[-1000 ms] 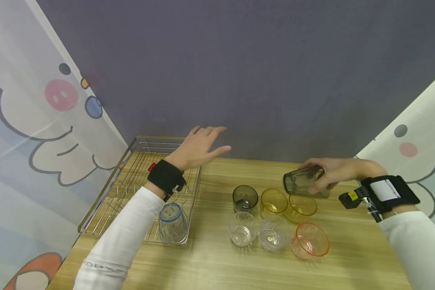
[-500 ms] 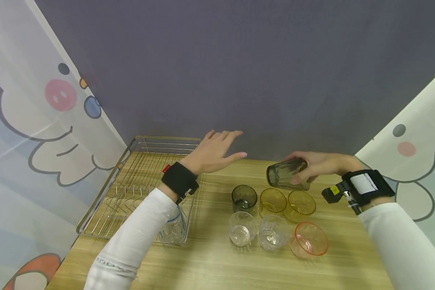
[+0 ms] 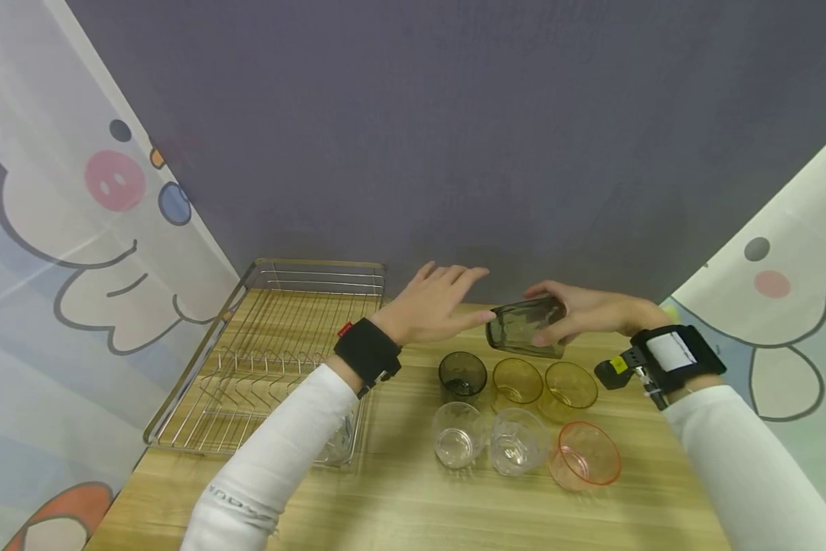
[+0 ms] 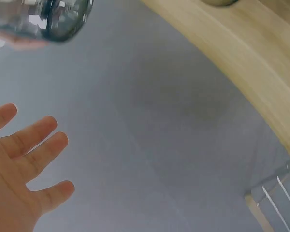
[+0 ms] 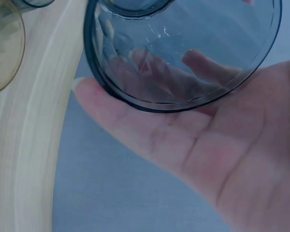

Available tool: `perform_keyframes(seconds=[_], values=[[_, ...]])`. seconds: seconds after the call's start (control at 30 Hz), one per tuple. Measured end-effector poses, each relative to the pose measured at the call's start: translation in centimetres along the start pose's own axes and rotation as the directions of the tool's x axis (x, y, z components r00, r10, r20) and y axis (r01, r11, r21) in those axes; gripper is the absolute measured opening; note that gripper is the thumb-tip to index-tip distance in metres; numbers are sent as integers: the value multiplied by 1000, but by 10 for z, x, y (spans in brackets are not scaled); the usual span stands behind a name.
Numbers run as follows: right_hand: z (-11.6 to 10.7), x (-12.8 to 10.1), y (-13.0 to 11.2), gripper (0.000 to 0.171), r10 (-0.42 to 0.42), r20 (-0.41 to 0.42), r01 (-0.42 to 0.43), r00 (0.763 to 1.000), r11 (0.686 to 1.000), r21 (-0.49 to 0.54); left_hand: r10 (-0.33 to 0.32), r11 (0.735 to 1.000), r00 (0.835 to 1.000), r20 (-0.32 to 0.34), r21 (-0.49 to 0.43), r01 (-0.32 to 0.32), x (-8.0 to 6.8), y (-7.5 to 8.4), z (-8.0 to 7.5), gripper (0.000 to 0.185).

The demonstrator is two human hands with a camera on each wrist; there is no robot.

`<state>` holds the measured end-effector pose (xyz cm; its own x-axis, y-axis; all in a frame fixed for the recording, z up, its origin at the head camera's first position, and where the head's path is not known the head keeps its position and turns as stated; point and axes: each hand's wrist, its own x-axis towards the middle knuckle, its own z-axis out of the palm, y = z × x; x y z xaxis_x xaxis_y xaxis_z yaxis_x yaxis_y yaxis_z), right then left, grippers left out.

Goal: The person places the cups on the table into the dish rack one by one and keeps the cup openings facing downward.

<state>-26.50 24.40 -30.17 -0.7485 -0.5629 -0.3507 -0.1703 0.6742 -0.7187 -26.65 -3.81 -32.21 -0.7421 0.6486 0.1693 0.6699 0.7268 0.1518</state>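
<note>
My right hand [image 3: 588, 310] grips a smoky grey glass [image 3: 523, 327] tipped on its side above the back of the table. Its thumb lies along the near side; in the right wrist view other fingers show through the glass [image 5: 183, 63]. My left hand [image 3: 436, 306] is spread, fingers extended, just left of the glass base. The left wrist view shows a gap between these fingers [image 4: 43, 150] and the held glass [image 4: 48, 19]. Below stand another grey glass [image 3: 462, 375], two amber glasses [image 3: 517, 380] [image 3: 569, 386], two clear glasses [image 3: 457, 436] [image 3: 519, 444] and a red-rimmed glass [image 3: 585, 457].
A wire dish rack [image 3: 268, 306] stands at the left of the wooden table [image 3: 413, 505]. A glass [image 3: 338, 440] sits in its front right corner, partly hidden by my left sleeve. A grey curtain [image 3: 454, 153] hangs behind the table.
My right hand has carried the grey glass leftward. My left hand has moved right and slightly down toward it, away from above the rack. The standing glasses have stayed put.
</note>
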Motion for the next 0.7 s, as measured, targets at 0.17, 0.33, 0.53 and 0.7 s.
perform_keyframes(seconds=[0.17,0.33,0.53,0.7], values=[[4,5,4,88,-17,9,17,1000,1000,14,12,1000,998,67,5,-13,7,9,16,74],[9,10,6,85,-32,4,32,999,999,35,1,1000,996,89,14,-3,9,15,27,76],[15,16,9,85,-96,7,95,995,992,86,17,1000,1000,9,13,-17,7,19,41,71],[19,20,9,82,-129,15,127,991,984,125,-7,997,999,-40,-83,4,4,19,52,65]])
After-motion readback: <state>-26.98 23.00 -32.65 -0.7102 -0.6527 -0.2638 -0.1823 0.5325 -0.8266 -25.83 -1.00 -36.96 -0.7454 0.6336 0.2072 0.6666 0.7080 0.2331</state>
